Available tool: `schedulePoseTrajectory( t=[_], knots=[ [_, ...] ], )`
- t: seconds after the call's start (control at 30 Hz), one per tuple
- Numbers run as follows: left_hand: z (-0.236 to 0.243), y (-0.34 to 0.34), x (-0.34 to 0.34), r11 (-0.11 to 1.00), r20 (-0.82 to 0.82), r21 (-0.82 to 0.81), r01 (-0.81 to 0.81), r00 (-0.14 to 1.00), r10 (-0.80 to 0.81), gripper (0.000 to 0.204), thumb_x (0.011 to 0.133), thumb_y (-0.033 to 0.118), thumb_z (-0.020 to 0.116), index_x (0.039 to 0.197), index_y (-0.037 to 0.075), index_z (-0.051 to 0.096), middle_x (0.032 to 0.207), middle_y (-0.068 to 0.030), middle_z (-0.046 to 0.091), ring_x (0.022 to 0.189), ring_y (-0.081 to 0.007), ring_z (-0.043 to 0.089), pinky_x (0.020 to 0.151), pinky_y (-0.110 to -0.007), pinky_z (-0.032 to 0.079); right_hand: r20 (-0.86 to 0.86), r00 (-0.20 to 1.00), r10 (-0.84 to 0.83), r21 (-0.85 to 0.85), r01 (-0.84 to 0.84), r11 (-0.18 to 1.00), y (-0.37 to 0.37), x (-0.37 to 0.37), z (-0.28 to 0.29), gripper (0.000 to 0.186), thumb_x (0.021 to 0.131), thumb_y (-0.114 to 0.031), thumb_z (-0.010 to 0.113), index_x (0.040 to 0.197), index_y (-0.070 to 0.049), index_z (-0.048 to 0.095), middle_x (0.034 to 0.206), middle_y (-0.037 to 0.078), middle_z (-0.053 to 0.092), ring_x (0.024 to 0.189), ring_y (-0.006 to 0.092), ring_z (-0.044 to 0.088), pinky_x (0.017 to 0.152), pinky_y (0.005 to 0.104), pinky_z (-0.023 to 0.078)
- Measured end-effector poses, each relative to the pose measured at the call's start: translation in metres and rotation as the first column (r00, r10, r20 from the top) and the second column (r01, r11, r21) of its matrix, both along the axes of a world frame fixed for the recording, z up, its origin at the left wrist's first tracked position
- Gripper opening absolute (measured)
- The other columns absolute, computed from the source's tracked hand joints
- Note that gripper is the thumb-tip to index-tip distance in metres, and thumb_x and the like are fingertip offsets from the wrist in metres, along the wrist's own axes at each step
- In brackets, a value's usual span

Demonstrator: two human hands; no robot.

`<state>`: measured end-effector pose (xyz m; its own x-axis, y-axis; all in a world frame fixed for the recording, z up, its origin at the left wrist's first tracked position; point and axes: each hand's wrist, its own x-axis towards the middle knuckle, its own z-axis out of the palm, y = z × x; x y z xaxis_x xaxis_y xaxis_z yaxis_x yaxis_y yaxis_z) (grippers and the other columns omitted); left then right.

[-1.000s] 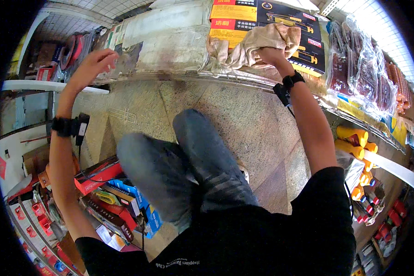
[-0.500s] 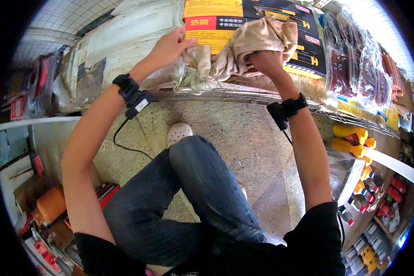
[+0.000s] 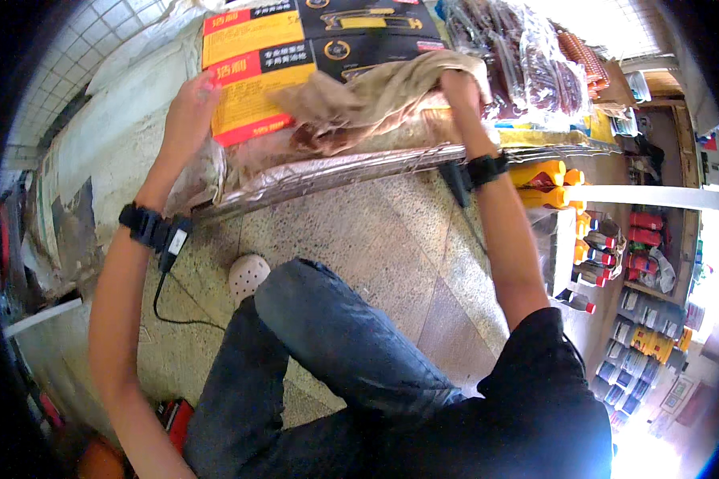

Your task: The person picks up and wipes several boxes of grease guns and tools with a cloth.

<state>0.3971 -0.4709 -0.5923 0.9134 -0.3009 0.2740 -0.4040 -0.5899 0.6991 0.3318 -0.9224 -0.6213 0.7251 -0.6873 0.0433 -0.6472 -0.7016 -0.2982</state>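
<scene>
My right hand [image 3: 462, 89] is closed on a crumpled beige cloth [image 3: 375, 100], which lies bunched along the front of the boxes; its fingertips are partly hidden by the folds. At the left end of a yellow, red and black cardboard box [image 3: 256, 92], my left hand [image 3: 193, 112] rests its fingers against the edge, holding no loose thing. Another box of the same kind [image 3: 252, 36] lies behind it. Black boxes with a printed tool picture [image 3: 375, 46] adjoin them on the right, partly covered by the cloth. Each wrist wears a black strapped device with a cable.
The boxes lie on a wire-edged shelf [image 3: 327, 182]. White wrapped sheeting [image 3: 128, 144] covers its left side. Clear-bagged dark goods [image 3: 507, 60] stand right of the boxes. Yellow bottles [image 3: 539, 174] and stocked shelves [image 3: 643, 335] are at the right. My knee [image 3: 303, 291] is below the shelf.
The view has turned, so the boxes sit further left. The cloth has been drawn rightward off the front box, showing more of its yellow face. My left hand has stayed by the box's left edge.
</scene>
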Motion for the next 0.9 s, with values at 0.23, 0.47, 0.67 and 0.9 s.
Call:
schedulePoseTrajectory(
  t=[0.23,0.47,0.67,0.9],
  knots=[
    [0.007,0.038,-0.004,0.952,-0.494,-0.282,-0.118,0.868,-0.039,0.039,0.088,0.033,0.053,0.106,-0.002,0.057,0.089,-0.0120,0.063,0.074,-0.0134,0.061,0.063,-0.027,0.048,-0.120,0.806,0.579,-0.185,-0.591,0.785,0.007,-0.009,-0.008,0.028,0.081,-0.019,0.050,0.103,-0.004,0.060,0.102,0.018,0.061,0.095,0.0312,0.057,0.084,0.0395,0.044],
    [-0.016,0.025,-0.021,0.928,-0.496,-0.354,-0.118,0.865,-0.079,0.039,0.089,0.037,0.051,0.097,-0.001,0.060,0.078,-0.0086,0.065,0.073,-0.0154,0.061,0.067,-0.029,0.047,-0.035,0.989,0.145,-0.044,-0.146,0.988,0.026,0.004,0.002,0.050,0.081,-0.043,0.050,0.114,-0.007,0.059,0.111,0.017,0.060,0.100,0.0287,0.057,0.087,0.0350,0.043],
    [-0.017,0.027,-0.003,0.997,-0.417,-0.081,-0.012,0.909,-0.023,0.046,0.089,0.042,0.047,0.098,-0.001,0.061,0.085,-0.0182,0.065,0.082,-0.0285,0.063,0.074,-0.035,0.046,0.175,0.984,0.019,0.046,-0.028,0.999,0.026,-0.014,0.013,0.058,0.079,-0.051,0.049,0.117,-0.009,0.057,0.117,0.017,0.057,0.105,0.0292,0.055,0.090,0.0370,0.042],
    [-0.020,0.050,-0.009,0.981,-0.379,-0.192,-0.001,0.922,-0.074,0.031,0.087,0.023,0.052,0.107,0.000,0.059,0.093,-0.0155,0.065,0.084,-0.0238,0.062,0.077,-0.032,0.046,0.301,0.937,-0.174,-0.007,0.185,0.983,0.042,-0.013,0.068,0.065,0.075,-0.058,0.051,0.119,-0.011,0.056,0.120,0.016,0.055,0.109,0.0311,0.054,0.093,0.0386,0.040]
  ],
)
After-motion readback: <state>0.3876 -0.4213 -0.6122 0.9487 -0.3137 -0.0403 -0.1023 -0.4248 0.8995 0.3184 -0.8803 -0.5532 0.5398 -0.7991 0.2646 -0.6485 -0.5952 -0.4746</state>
